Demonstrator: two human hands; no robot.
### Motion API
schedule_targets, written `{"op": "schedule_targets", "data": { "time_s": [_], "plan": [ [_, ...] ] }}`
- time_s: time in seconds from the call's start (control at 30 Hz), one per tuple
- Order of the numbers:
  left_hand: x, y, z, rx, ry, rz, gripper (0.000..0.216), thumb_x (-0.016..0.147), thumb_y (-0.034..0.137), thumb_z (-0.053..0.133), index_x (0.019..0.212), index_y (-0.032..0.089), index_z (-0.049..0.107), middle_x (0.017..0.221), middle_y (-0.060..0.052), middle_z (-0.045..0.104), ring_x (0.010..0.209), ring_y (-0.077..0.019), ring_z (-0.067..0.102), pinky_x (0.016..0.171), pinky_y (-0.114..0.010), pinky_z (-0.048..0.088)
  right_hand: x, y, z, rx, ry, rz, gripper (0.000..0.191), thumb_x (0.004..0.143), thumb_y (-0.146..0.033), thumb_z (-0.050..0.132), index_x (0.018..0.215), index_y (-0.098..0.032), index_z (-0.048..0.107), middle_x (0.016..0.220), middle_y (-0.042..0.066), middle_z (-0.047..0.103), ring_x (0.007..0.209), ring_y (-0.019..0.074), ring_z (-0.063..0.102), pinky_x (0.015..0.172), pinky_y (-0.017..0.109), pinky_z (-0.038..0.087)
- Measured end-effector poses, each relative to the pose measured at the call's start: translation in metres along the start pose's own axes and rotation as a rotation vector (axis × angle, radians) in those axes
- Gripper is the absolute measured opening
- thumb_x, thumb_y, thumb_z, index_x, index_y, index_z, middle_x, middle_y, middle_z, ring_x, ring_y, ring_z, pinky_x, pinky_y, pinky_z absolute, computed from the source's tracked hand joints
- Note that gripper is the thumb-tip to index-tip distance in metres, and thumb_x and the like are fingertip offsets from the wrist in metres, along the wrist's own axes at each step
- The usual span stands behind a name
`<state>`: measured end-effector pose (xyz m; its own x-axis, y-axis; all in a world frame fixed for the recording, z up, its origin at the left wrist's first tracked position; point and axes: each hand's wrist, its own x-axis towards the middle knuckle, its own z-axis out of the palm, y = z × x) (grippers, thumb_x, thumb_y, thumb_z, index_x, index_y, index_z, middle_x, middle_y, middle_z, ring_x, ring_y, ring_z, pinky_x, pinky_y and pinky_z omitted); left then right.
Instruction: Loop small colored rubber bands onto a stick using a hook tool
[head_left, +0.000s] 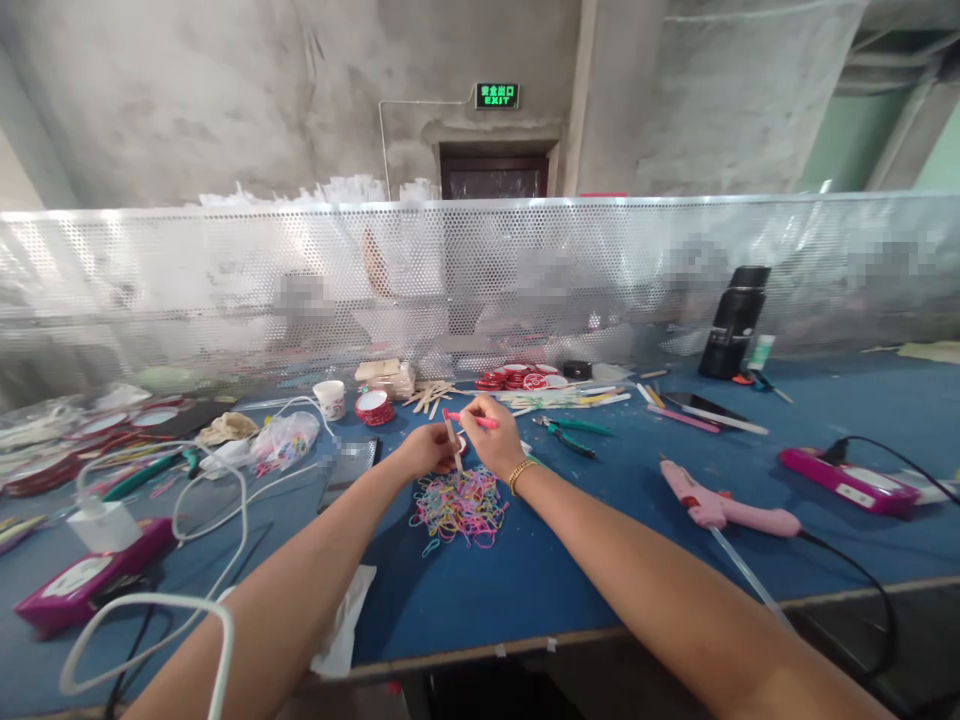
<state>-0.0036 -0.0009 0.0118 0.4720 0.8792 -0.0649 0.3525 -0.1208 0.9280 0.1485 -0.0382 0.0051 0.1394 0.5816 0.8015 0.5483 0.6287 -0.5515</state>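
Observation:
My left hand [427, 450] is closed, pinching a pale flat stick [454, 445] that looks like a craft stick, held close to upright. My right hand [496, 438] grips a red pen [484, 422], its tip end reaching left to the top of the stick. Whether pen and stick touch, I cannot tell. Directly below both hands lies a loose heap of multicoloured small rubber bands [459, 510] on the blue table [480, 610]. Part of a round tape roll [462, 443] shows between the hands.
Green-handled pliers [574, 430], a pink glue gun [724, 505] and a black bottle [735, 325] are to the right. Magenta power strips [97, 575] with white cables [244, 500] lie left. Craft sticks [431, 395] and red tape rolls [517, 378] sit behind, before a perforated metal screen [480, 270].

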Motion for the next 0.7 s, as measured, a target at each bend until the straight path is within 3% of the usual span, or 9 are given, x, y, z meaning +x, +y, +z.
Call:
{"op": "schedule_targets", "data": {
  "time_s": [0.7],
  "plan": [
    [-0.0018, 0.0019, 0.0004, -0.019, -0.009, 0.013, 0.032, 0.065, 0.034, 0.079, 0.084, 0.016, 0.060, 0.061, 0.003, 0.062, 0.053, -0.0113, 0.060, 0.055, -0.022, 0.048, -0.0004, -0.0047, -0.0005, -0.006, 0.012, -0.013, 0.018, 0.086, -0.029, 0.051, 0.069, -0.023, 0.051, 0.067, -0.001, 0.060, 0.065, 0.0151, 0.055, 0.067, 0.025, 0.041]
  ]
}}
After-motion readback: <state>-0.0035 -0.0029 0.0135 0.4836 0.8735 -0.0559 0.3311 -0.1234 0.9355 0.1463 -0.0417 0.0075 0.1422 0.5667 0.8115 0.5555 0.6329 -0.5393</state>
